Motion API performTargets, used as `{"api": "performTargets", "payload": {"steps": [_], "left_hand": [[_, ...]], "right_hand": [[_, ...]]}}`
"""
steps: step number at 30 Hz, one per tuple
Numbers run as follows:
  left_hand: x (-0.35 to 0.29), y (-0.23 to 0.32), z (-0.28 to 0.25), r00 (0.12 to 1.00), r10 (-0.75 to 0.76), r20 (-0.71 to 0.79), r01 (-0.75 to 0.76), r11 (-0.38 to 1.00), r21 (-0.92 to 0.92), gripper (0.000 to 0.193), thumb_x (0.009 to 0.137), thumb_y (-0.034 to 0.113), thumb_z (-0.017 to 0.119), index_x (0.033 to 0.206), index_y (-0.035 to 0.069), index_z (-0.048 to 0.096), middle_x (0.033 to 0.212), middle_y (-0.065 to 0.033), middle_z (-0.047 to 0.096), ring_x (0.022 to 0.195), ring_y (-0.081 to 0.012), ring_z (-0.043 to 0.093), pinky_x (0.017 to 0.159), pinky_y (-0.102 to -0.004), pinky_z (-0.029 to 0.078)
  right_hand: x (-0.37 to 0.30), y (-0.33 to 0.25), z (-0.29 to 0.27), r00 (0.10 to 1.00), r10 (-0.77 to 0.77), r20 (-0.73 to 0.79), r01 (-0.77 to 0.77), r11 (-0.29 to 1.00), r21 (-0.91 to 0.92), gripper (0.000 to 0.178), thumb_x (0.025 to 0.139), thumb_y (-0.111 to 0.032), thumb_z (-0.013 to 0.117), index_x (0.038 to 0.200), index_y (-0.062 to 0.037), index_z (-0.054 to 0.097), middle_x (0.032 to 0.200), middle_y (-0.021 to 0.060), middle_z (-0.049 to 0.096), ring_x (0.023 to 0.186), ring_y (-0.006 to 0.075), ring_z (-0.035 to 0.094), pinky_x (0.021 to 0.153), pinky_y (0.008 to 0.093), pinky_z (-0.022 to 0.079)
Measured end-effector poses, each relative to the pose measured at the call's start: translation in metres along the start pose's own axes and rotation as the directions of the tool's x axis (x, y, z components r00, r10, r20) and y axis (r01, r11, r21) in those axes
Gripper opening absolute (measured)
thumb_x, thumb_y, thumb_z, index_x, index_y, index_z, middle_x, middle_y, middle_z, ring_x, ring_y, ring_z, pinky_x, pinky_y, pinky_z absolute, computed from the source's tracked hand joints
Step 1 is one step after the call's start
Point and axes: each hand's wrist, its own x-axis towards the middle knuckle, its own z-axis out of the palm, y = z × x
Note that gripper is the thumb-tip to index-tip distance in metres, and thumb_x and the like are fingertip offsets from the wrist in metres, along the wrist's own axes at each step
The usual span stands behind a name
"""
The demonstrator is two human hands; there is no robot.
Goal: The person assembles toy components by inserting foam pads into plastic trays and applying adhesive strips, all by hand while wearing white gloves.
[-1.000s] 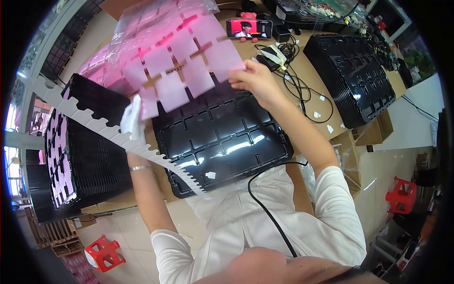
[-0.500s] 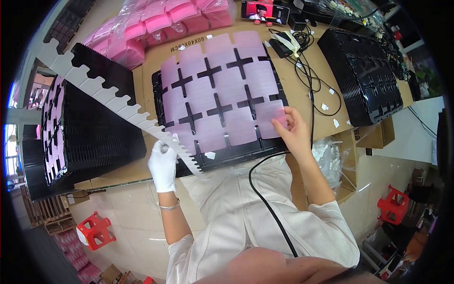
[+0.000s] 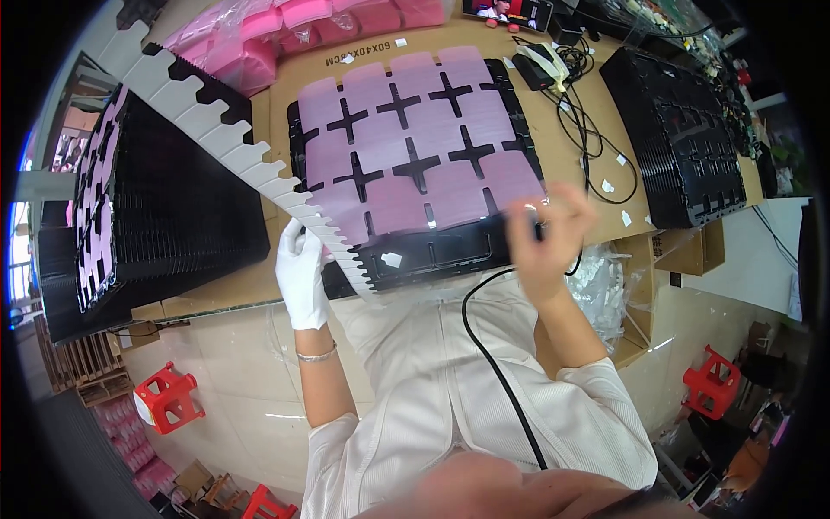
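Saw sheet [image 3: 380, 143] crosswise mid-frame, up-left of right hand [image 3: 553, 242].
Noted left hand [image 3: 301, 272] below-left; couldn't tell either's finger closure.

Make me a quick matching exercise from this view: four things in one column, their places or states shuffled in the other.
1. pink foam sheet
2. left hand
3. right hand
4. red plastic stools

A. bare
B. on the floor
C. lying on a black plastic tray
D. gloved in white

Pairs: 1-C, 2-D, 3-A, 4-B.
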Motion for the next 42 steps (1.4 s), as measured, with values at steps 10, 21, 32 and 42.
{"api": "performTargets", "payload": {"steps": [10,21,32,42], "left_hand": [[0.006,-0.004,0.004,0.998,0.005,0.067,0.002,0.994,-0.111,0.032,0.091,0.01,0.06,0.122,0.001,0.057,0.088,0.004,0.06,0.07,-0.0014,0.049,0.062,-0.0169,0.039],[0.007,-0.006,-0.011,0.996,0.057,0.067,-0.059,0.998,0.023,0.036,0.093,0.017,0.062,0.122,-0.003,0.055,0.075,0.0002,0.059,0.062,-0.0042,0.053,0.056,-0.0177,0.043],[0.001,0.009,-0.035,0.989,-0.122,0.088,0.082,0.926,0.369,0.037,0.092,0.023,0.065,0.121,0.001,0.059,0.078,0.001,0.061,0.059,-0.0019,0.05,0.052,-0.0167,0.042],[0.017,-0.002,-0.052,0.981,-0.128,0.148,0.073,0.94,0.332,0.038,0.092,0.024,0.065,0.121,0.0,0.059,0.096,0.0001,0.064,0.069,-0.0008,0.051,0.054,-0.0161,0.043]], "right_hand": [[-0.027,-0.064,0.068,0.654,-0.298,0.696,-0.008,0.916,0.401,0.011,0.073,-0.008,0.067,0.081,-0.0035,0.061,0.091,0.0101,0.053,0.088,0.0273,0.054,0.074,0.0376,0.047],[0.013,-0.027,0.004,0.279,-0.625,0.729,-0.423,0.602,0.677,0.014,0.08,-0.015,0.071,0.078,-0.0025,0.064,0.085,0.0082,0.061,0.085,0.0248,0.058,0.075,0.035,0.048],[0.012,0.049,-0.062,0.497,0.157,0.854,-0.741,0.589,0.323,0.008,0.086,-0.005,0.065,0.089,0.0019,0.068,0.086,0.0057,0.063,0.079,0.0122,0.059,0.07,0.0244,0.047],[0.013,0.052,-0.003,0.652,0.392,0.649,-0.645,0.736,0.204,0.02,0.08,-0.008,0.071,0.097,0.0002,0.064,0.091,0.006,0.062,0.079,0.0143,0.058,0.071,0.0248,0.047]]}}
